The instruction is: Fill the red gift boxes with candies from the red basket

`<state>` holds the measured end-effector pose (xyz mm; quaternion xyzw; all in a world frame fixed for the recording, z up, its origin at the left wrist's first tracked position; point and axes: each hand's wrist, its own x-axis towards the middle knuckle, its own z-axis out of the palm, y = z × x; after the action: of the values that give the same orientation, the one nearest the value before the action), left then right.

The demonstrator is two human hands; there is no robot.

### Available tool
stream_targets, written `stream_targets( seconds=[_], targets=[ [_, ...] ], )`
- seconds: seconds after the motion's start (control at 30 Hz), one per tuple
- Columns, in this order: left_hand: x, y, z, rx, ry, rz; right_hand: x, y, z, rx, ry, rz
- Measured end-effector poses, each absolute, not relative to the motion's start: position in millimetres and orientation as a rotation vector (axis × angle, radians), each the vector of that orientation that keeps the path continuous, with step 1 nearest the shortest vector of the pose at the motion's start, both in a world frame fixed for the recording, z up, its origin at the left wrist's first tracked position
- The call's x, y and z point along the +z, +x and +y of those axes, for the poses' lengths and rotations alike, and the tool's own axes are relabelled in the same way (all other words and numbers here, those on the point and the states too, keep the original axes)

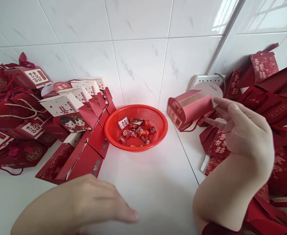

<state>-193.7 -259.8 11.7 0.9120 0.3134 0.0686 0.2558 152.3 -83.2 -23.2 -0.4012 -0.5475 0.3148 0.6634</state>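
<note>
My right hand [246, 130], on the right, is closed with its fingertips on one end of a small red gift box [194, 106]. The box is held up and tilted to the right of the basket, and a dark red ribbon loop hangs under it. My left hand [97, 199] hovers low at the front, slightly blurred, with one digit stretched out and nothing seen in it; its other fingers are partly hidden. Between and beyond my hands stands a red plastic basket [136, 149], with several wrapped candies [143, 133] and a small white-and-red packet [123, 123] in it.
On the left stand several red candy boxes with cartoon faces [72, 120], and red gift boxes with ribbons [28, 76]. Red bags and boxes [268, 101] crowd the right side. A white power strip [207, 79] lies by the tiled wall [138, 65].
</note>
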Motion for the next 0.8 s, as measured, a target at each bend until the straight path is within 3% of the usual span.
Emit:
stream_targets(
  seconds=[0.17, 0.3, 0.43, 0.6, 0.8],
  targets=[
    [28.9, -187.8, -248.1, 0.502, 2.421, 1.206, -6.1, 135.7, -105.0, 1.074, -0.711, -1.774],
    [22.9, -184.4, -248.3, 0.675, 2.416, 1.27, -8.8, 106.8, -92.3, 1.258, -0.295, -2.333],
    [18.5, -174.0, -236.8, 0.441, 2.369, 1.295, -19.9, 68.6, -83.1, 1.294, 0.031, -2.613],
    [-9.8, -156.4, -216.0, -0.01, 2.335, 1.29, -36.2, 43.9, -84.2, 1.068, -0.316, -2.79],
    [-33.4, -151.7, -204.9, 0.011, 2.236, 1.416, -40.5, 44.6, -98.0, 0.673, -0.835, -2.831]
  ],
)
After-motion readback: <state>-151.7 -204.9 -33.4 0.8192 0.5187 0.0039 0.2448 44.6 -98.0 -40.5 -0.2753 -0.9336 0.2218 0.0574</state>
